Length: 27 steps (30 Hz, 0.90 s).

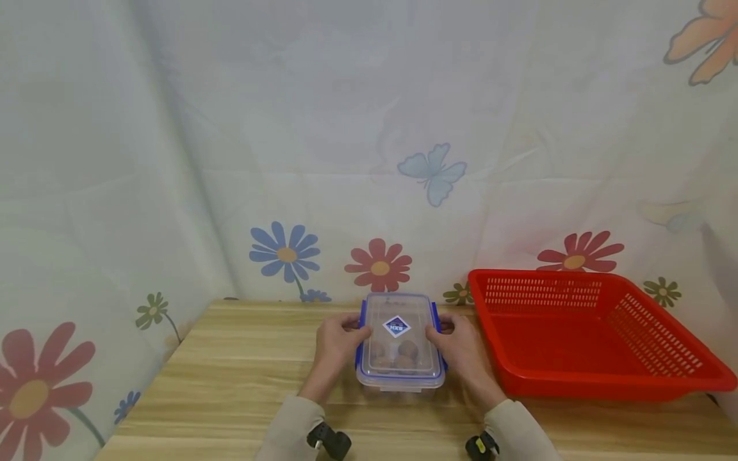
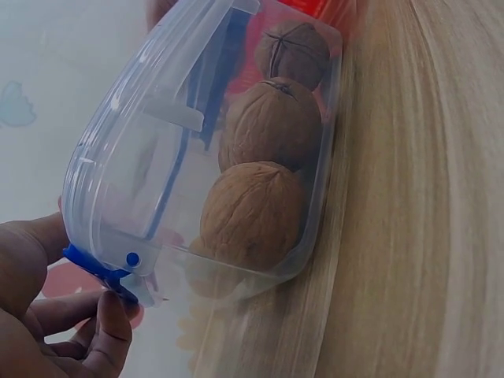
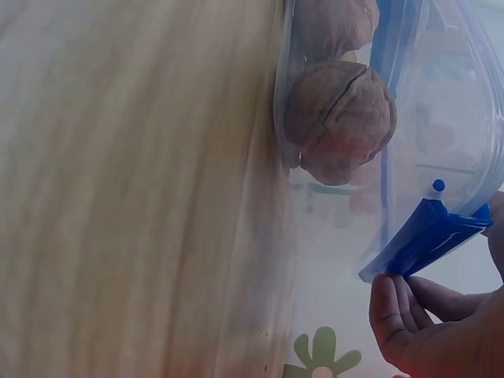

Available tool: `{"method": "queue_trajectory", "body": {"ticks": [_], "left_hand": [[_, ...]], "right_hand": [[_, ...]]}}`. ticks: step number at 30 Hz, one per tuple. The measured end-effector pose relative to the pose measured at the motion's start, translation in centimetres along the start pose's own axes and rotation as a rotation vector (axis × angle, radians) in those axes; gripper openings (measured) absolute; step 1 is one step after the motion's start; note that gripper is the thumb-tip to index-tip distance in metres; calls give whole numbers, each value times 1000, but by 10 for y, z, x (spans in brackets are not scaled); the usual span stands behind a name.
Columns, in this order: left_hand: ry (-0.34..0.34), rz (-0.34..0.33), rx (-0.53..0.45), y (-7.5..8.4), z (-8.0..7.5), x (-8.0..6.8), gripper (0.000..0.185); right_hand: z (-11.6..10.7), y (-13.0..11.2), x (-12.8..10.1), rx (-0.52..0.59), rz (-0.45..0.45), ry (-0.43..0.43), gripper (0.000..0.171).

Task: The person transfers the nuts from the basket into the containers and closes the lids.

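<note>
A clear plastic food container [image 1: 400, 368] with a lid, blue seal and blue side latches stands at the back of the wooden table, between both hands. Several brown walnuts [image 2: 253, 214] lie inside it, towards its near end. My left hand [image 1: 337, 344] grips the left side, thumb on the lid's edge and fingers at the left latch [image 2: 102, 272]. On the opposite side, my right hand [image 1: 461, 346] has its thumb on the lid edge and fingertips against the lower end of the right latch [image 3: 429, 236], which slants outward from the wall.
A red plastic basket [image 1: 582, 382] with slotted walls stands close by on the right. Behind the wooden table [image 1: 230, 378] hangs a pale curtain [image 1: 323, 128] printed with flowers and a butterfly.
</note>
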<state>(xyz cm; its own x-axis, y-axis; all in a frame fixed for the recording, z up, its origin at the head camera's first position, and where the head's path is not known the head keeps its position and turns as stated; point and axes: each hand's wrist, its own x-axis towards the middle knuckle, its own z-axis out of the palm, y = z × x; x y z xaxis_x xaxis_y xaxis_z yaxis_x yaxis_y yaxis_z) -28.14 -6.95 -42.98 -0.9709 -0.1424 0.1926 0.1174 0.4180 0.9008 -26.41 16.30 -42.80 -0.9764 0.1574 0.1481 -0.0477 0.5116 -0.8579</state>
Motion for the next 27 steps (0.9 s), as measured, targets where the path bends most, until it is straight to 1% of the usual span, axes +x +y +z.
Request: {"method": "queue_trajectory", "body": {"ticks": [6, 19, 21, 27], "left_hand": [[5, 10, -8, 0, 0, 1, 35], [5, 28, -33, -5, 3, 3, 36], [5, 27, -33, -5, 3, 3, 36], [-2, -3, -41, -3, 0, 1, 36]], "right_hand": [[1, 0, 2, -35, -33, 16, 37], [-2, 1, -2, -51, -39, 23, 39], [-2, 1, -2, -47, -43, 23, 38], [1, 1, -2, -38, -47, 26, 37]]}}
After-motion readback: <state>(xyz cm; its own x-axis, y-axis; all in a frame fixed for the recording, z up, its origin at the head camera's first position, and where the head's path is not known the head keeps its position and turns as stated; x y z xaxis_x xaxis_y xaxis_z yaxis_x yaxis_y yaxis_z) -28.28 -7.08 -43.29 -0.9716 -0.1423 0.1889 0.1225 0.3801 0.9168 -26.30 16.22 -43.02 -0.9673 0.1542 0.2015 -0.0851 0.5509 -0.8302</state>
